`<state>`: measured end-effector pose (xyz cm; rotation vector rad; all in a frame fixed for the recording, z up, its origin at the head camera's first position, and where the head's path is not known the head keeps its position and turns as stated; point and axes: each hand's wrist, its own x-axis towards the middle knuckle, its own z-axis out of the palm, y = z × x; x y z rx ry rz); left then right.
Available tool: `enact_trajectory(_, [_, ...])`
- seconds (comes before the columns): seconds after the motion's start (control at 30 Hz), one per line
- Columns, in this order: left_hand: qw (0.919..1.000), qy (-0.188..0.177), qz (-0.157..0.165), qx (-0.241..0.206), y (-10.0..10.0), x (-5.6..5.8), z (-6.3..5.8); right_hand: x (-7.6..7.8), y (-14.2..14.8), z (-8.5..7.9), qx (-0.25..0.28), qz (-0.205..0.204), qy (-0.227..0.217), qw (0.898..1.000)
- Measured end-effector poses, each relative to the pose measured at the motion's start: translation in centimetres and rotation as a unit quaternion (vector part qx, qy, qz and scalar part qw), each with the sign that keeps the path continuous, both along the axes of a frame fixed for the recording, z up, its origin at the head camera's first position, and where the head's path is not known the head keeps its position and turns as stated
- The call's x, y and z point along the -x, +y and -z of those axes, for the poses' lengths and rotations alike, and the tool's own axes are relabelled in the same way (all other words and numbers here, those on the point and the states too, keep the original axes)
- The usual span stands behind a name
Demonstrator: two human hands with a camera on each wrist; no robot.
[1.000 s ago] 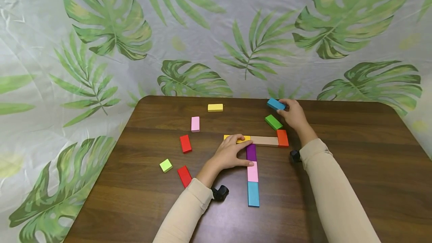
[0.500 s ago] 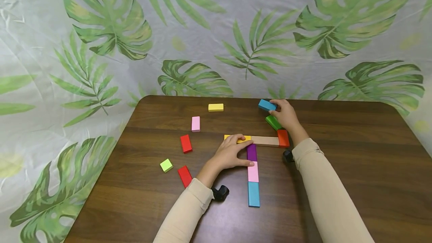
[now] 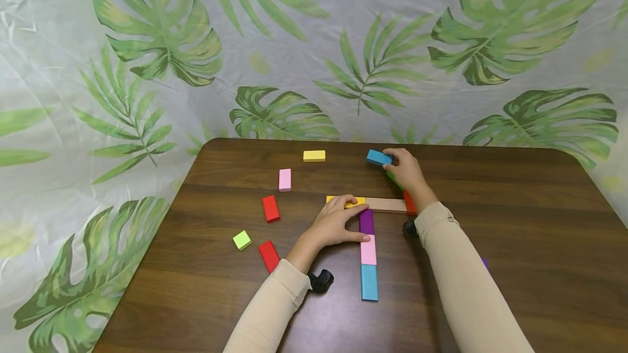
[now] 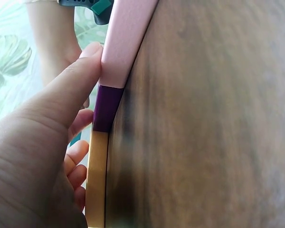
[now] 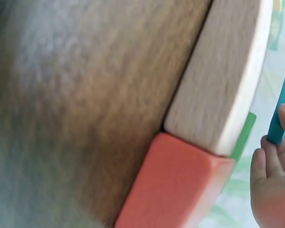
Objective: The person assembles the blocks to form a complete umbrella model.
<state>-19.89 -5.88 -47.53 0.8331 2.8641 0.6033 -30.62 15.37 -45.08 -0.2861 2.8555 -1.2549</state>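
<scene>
At the far edge of the table, my right hand (image 3: 409,172) pinches a blue block (image 3: 379,157) by its right end, between thumb and fingers. Beneath that hand, a green block (image 3: 394,180) and an orange-red block (image 3: 409,204) are partly hidden. My left hand (image 3: 333,222) rests with spread fingers along a T-like layout. Its thumb touches the pink block (image 4: 126,42), and its fingertips lie by the purple block (image 4: 107,107) and the yellow-orange block (image 4: 97,175). The layout also has a bare wood block (image 3: 386,205) and a teal block (image 3: 369,282).
Loose on the left are a yellow block (image 3: 314,156), a light pink block (image 3: 285,180), a red block (image 3: 271,209), another red block (image 3: 269,256) and a lime cube (image 3: 242,240). A purple piece (image 3: 484,263) peeks from behind the right sleeve. Leaf-printed cloth (image 3: 275,59) hangs behind.
My right hand has moved left with the blue block, from above the green block's right to its upper left, now covering more of the green and orange-red blocks. My left hand stays put.
</scene>
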Motion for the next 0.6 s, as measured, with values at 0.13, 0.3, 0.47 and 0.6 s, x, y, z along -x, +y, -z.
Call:
enact_trajectory(0.13, [1.0000, -0.004, 0.000, -0.001, -0.02, 0.01, -0.01, -0.06, -0.26, 0.29, -0.001, 0.000, 0.005, 1.000])
enact_trajectory(0.3, [1.0000, -0.005, -0.002, 0.001, -0.07, 0.03, 0.04, -0.10, -0.44, 0.63, -0.004, 0.001, 0.012, 1.000])
enact_trajectory(0.47, [1.0000, -0.005, -0.003, 0.003, -0.08, 0.01, 0.04, -0.14, -0.61, 0.83, -0.014, 0.005, 0.007, 1.000])
enact_trajectory(0.6, [1.0000, -0.001, -0.002, 0.003, -0.06, 0.01, 0.01, -0.12, -0.68, 0.93, -0.017, 0.008, 0.000, 1.000])
